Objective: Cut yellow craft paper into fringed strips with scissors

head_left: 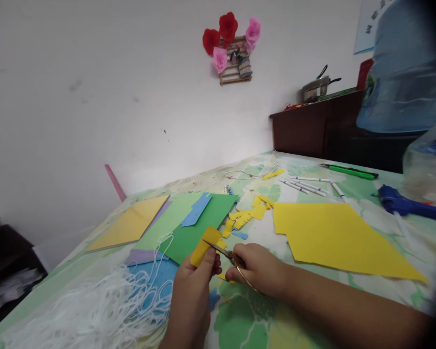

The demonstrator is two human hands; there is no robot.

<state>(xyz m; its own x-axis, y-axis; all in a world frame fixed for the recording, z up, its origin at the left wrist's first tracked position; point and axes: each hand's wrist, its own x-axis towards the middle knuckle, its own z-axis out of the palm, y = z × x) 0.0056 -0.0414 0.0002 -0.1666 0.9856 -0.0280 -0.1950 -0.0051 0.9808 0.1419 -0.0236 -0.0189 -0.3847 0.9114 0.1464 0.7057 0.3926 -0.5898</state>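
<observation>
My left hand (199, 281) pinches a small yellow paper piece (206, 244) between thumb and fingers. My right hand (259, 266) grips a pair of scissors (229, 255), its fingers around the gold-coloured handles. The blades reach left across the yellow paper, just above my left thumb. Yellow paper scraps (243, 220) lie on the table right behind my hands. Under and behind my left hand is a green sheet (203, 220), with a blue paper strip (196, 211) on it. To the right lies a large yellow sheet (334, 237) with a notched left edge.
A heap of white string (94, 310) covers the front left, partly over blue paper (150, 276). White sticks (305, 184), a green utility knife (352, 171) and a dark blue tool (407, 202) lie at the right. A big water bottle (407, 72) stands beyond.
</observation>
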